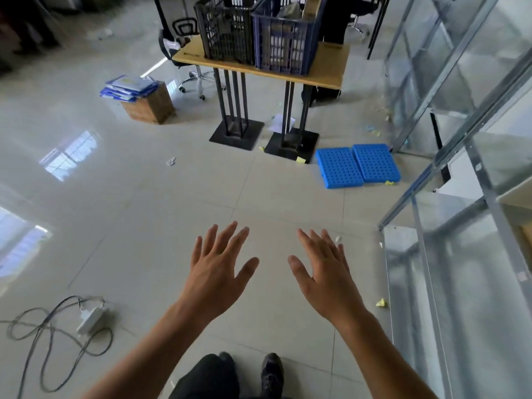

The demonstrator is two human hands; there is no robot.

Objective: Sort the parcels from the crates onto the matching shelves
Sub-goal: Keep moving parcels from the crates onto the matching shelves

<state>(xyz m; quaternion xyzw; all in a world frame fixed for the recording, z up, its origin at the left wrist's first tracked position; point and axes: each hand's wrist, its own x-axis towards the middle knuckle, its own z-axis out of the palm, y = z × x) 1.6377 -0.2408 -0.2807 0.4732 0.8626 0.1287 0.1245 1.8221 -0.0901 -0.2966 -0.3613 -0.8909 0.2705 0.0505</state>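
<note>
Since neither grip has anything in it, this looks like the walk-up-to-the-crates part of the job, not the shelving part. The person's left grip (214,272) and right grip (326,279) are bare hands held out in front, palms down and fingers spread apart. They touch nothing, with just floor (144,226) below them.

What the next move turns on is that the parcels are straight ahead and well apart from both grips. Two crates sit side by side on the counter (325,67), the black crate (226,30) on the left and the blue crate (285,38) just beside it on the right. The blue one clearly has stuff in it: a grey parcel (289,10) and a cardboard box (312,7). The box stands upright at the far right corner, long axis vertical, poking above the rim. Can't tell what's in the black one through the mesh.

Neither grip is really nearer. The blue crate lines up a bit more with the right grip and the black with the left. So the right one probably goes for that upright box, coming in from above, but that's a guess. There's no reaching it from here, so the person would have to step forward first.

Shelves (460,110) run along the right side, near the right grip, so the carry should be short. Which shelf matches which parcel isn't readable, since any tags are too small.
</note>
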